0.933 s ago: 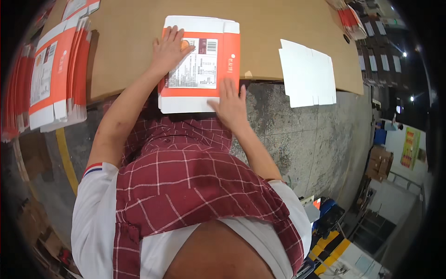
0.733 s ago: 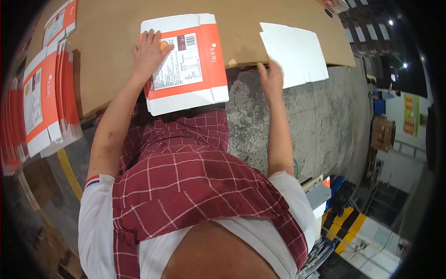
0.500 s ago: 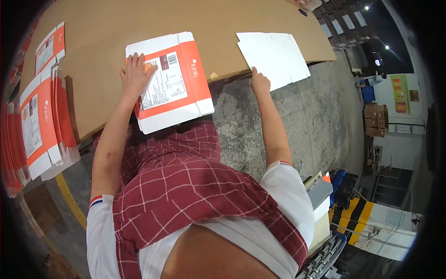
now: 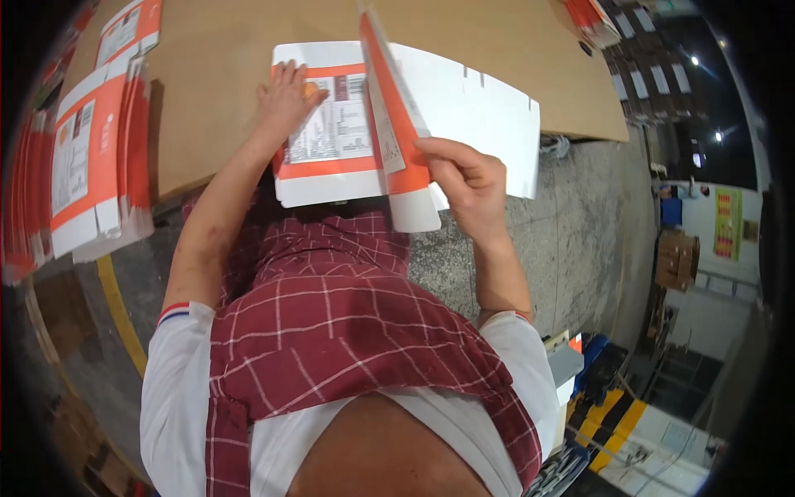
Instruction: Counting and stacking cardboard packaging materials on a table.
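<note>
My left hand [image 4: 288,101] lies with fingers spread on an orange-and-white printed carton [image 4: 325,171], flat at the front of the table. My right hand [image 4: 470,184] pinches the edge of an orange-and-white carton panel [image 4: 404,176], which stands tilted up over the flat carton's right side. Beyond that raised panel stretches a plain white cardboard sheet [image 4: 487,112], part of it past the table's front edge. Whether the raised panel is joined to the flat carton or to the white sheet I cannot tell.
The table top [image 4: 207,70] is brown cardboard. At its left stands a stack of flattened orange-and-white cartons [image 4: 87,161], with another carton [image 4: 128,33] behind. More cartons [image 4: 590,21] lie at the far right, near a small dark object [image 4: 585,50].
My right hand has gone from the white sheet's near edge to gripping an orange-and-white panel, now raised. The white sheet now reaches behind that panel. My left hand stays on the printed carton.
</note>
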Action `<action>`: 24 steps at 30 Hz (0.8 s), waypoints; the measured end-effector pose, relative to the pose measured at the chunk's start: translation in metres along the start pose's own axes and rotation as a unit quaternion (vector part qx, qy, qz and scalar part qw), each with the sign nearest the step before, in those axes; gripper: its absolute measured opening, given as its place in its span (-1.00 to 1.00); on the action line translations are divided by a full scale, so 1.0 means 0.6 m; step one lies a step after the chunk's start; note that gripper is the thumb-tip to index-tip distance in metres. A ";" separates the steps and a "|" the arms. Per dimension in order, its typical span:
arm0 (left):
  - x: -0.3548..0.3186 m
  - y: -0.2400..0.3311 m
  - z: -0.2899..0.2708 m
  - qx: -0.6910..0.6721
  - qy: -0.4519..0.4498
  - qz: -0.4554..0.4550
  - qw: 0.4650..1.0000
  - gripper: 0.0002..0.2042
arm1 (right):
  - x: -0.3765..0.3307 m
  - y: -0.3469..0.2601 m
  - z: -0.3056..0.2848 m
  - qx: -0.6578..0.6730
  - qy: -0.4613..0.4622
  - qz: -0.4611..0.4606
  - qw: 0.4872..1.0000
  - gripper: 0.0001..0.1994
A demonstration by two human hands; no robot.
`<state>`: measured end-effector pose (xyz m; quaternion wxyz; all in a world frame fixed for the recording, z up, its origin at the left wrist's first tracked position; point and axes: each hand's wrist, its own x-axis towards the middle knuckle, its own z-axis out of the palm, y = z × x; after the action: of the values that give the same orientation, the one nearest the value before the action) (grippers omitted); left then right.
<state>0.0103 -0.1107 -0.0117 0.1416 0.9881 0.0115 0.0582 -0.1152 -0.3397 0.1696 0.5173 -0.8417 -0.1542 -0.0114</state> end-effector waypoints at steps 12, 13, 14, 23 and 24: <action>-0.012 0.002 -0.008 -0.063 0.021 0.021 0.998 -0.37 | -0.041 0.294 -0.088 0.275 0.222 0.205 0.912 -0.71; -0.008 -0.002 -0.006 -0.065 0.024 0.020 0.997 -0.37 | -0.032 0.285 -0.077 0.274 0.221 0.203 0.914 -0.71; -0.008 -0.006 -0.002 -0.060 0.026 0.014 0.998 -0.37 | -0.022 0.265 -0.060 0.254 0.197 0.233 0.918 -0.70; 0.009 -0.025 -0.007 -0.459 0.056 -0.029 0.886 -0.44 | 0.039 0.248 0.096 -0.091 0.046 0.139 0.985 -0.66; 0.000 -0.030 -0.028 -0.698 0.038 -0.068 0.712 -0.45 | 0.043 0.223 0.109 -0.087 0.037 0.136 0.986 -0.66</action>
<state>0.0084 -0.0888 -0.0010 0.7942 0.6013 0.0402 0.0774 -0.0634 -0.3320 0.0278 0.4446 -0.8954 -0.0178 0.0146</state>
